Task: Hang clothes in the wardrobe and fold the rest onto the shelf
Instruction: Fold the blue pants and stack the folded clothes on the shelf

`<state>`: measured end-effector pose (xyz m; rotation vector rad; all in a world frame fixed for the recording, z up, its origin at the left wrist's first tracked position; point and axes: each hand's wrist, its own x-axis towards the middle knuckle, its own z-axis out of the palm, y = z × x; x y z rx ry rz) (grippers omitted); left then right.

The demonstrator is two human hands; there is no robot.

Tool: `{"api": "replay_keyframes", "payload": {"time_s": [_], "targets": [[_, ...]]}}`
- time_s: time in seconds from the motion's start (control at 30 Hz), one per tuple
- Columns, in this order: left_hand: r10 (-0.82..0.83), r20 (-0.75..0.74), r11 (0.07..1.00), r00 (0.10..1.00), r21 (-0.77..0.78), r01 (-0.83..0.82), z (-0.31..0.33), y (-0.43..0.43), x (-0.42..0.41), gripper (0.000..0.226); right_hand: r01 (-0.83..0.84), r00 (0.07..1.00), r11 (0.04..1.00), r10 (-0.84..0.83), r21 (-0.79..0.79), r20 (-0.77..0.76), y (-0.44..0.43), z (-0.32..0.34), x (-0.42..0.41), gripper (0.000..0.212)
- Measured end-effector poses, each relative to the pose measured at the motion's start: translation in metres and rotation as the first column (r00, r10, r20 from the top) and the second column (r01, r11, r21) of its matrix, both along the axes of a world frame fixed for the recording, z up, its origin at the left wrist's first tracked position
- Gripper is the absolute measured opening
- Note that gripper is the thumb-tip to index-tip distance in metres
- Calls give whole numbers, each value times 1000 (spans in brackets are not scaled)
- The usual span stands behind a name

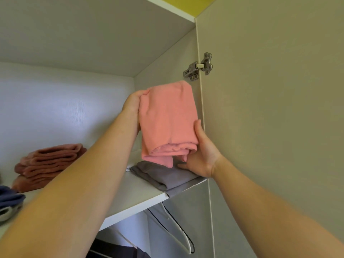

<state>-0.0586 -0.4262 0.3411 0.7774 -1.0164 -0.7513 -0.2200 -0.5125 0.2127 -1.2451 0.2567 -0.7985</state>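
Head cam view, looking up into the wardrobe. I'm holding a folded pink garment (167,120) with both hands in the middle of the frame, right next to the side wall with the metal hinge (200,67).

My left hand (133,105) is gripping the upper left edge of the bundle. The fingers are wrapping round behind the fabric, so I'm only seeing the back of the hand. My right hand (201,155) is clamping the lower right corner, with the thumb pressing on the front and the fingers curling underneath the folded end.

The pink piece is tilting up, with its low end hanging right over a folded grey garment (163,175) that's lying on the shelf (134,198) at the right end. I honestly can't tell if the two are touching.

Over at the left of the frame, a stack of rust-coloured towels (48,164) is sitting on the same shelf, well apart from the grey one. Something blue (9,198) is poking in at the far left edge.

Below the shelf, at the bottom middle, a white hanger (178,231) is hanging, and dark clothes (115,248) are showing at the very bottom. The open wardrobe door (270,108) is filling the right side.
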Motion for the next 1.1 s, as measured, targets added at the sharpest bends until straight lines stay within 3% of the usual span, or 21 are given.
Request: {"api": "replay_keyframes", "payload": {"time_s": [0.17, 0.3, 0.43, 0.5, 0.57, 0.67, 0.77, 0.83, 0.9, 0.93, 1.0, 1.07, 1.1], "targets": [[-3, -20, 1000, 1000, -12, 3, 0, -2, 4, 34, 15, 999, 1000, -15, 10, -30, 6, 5, -4, 102], [-7, -105, 999, 994, 52, 13, -10, -8, 19, 24, 234, 952, 967, -250, -105, -179, 16, 29, -16, 41], [51, -149, 968, 988, 253, -12, -39, -28, 42, 17, 428, 716, 766, -612, -480, -338, 28, 58, -26, 25], [66, -111, 925, 992, 379, -19, -66, -41, 51, 13, 367, 532, 619, -752, -694, -389, 33, 65, -23, 25], [81, -90, 881, 993, 472, -29, -94, -52, 59, 12, 287, 371, 507, -841, -813, -394, 34, 66, -15, 28], [126, -76, 843, 989, 533, -67, -117, -64, 69, 19, 197, 250, 415, -897, -888, -364, 33, 61, -6, 15], [122, -52, 822, 991, 565, -71, -125, -71, 75, 21, 51, 149, 322, -938, -945, -312, 34, 49, -1, 15], [102, 3, 807, 995, 585, -84, -130, -73, 77, 26, -40, 90, 359, -928, -932, -361, 33, 41, 1, 18], [144, 164, 784, 976, 583, -214, -136, -81, 80, 30, -142, -2, 391, -919, -909, -395, 38, 37, 1, 20], [190, 260, 770, 947, 559, -308, -138, -85, 83, 36, -189, -49, 351, -936, -917, -348, 41, 36, 1, 25], [290, 550, 674, 783, 463, -575, -137, -91, 88, 54, -292, -99, 120, -991, -949, -95, 47, 37, 1, 32], [367, 806, 548, 464, 216, -808, -126, -88, 84, 62, -331, -29, -127, -989, -935, 144, 52, 40, 5, 29], [421, 841, 536, 339, 70, -841, -120, -84, 79, 60, -295, 33, -178, -984, -939, 176, 49, 41, 9, 28]]}}
